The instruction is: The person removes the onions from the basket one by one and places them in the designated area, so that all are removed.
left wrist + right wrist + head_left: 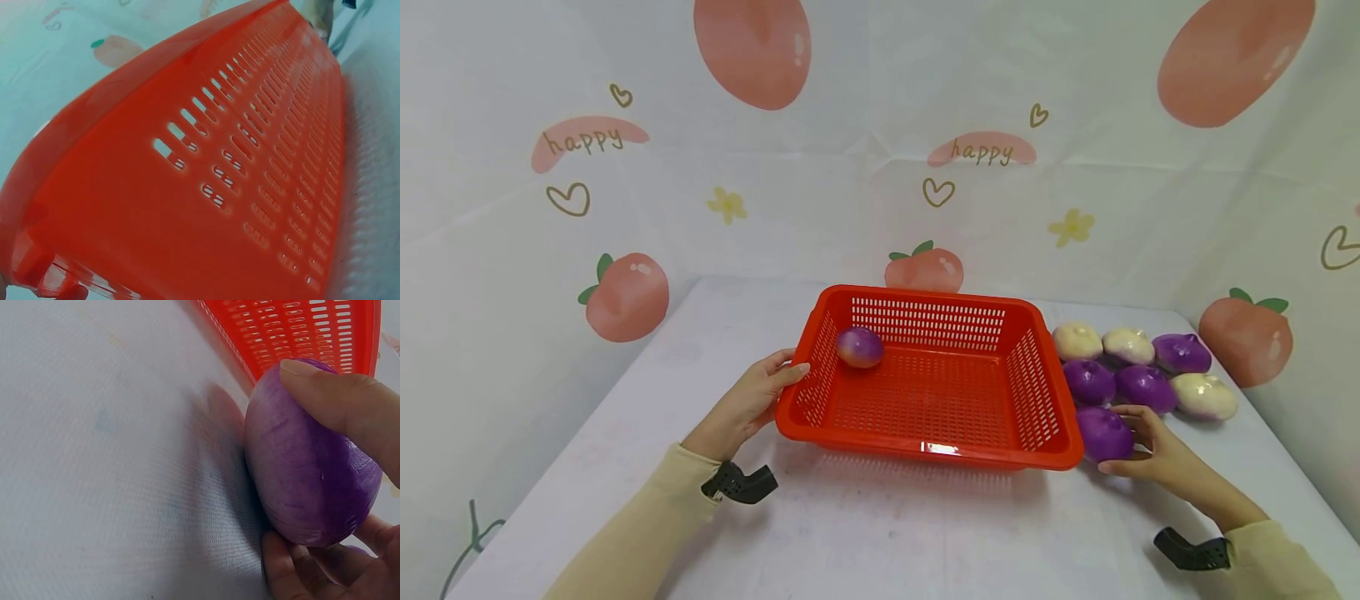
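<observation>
A red plastic basket (865,442) with slotted walls sits mid-table. My left hand (752,400) holds its left end, thumb over the rim. In the left wrist view the basket's long side (125,206) fills most of the picture, hiding most of that hand. Inside, against the left wall, lies one purple-and-cream turnip (861,348). My right hand (1157,454) grips a purple turnip (1103,435) just outside the basket's right front corner. Seen from the right wrist, the thumb (344,403) lies over that turnip (300,462) and the other fingers curl beneath, close over the tablecloth.
Behind the right hand, several more turnips (1142,389) lie in rows, some purple side up, some cream. They stand close to the basket's right wall. A printed cloth backdrop (850,200) rises along the back of the white-covered table (880,542).
</observation>
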Tool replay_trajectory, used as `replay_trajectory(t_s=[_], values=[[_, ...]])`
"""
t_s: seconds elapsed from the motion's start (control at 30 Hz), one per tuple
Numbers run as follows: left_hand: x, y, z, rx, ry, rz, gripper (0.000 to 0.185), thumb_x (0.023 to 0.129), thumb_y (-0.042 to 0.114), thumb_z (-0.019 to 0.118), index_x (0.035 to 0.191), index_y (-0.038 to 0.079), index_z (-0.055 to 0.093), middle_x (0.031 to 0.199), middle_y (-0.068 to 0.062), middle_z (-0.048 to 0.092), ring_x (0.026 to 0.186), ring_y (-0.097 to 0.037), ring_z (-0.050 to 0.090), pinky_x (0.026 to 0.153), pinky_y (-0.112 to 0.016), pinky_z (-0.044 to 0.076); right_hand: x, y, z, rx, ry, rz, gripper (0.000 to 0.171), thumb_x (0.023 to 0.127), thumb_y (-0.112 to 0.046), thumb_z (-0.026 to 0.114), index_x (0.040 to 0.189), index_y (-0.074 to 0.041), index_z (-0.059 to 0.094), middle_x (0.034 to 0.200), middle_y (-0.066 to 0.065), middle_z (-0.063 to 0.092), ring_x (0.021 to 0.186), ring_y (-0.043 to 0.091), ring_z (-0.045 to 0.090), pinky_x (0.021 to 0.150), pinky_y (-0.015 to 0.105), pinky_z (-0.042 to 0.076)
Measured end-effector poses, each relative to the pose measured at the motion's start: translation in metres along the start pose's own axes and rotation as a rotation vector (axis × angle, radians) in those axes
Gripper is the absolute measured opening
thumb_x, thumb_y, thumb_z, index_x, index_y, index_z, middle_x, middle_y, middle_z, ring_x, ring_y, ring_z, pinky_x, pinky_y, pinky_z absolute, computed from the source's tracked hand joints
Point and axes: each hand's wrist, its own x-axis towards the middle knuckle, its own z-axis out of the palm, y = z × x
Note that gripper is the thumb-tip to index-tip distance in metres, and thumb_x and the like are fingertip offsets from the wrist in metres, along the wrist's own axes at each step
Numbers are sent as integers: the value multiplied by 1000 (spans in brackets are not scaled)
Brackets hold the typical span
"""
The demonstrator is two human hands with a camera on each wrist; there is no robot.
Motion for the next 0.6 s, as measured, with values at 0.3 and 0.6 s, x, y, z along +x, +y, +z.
replay_trajectory(t_s=[0.3,0.6], values=[[0,0,0,-5,-1,3,57,99,28,54,147,5,32,138,-20,47,103,-19,63,88,-35,56,0,-1,1,13,-11,-4,83,75,-6,80,135,7,24,134,31,36,96,-24,36,77,7,45],[0,0,0,-4,-1,1,57,99,27,54,147,6,32,137,-20,47,102,-19,63,88,-35,57,0,-1,1,-19,-14,9,87,74,-8,82,136,5,22,134,32,36,110,2,49,77,8,46]])
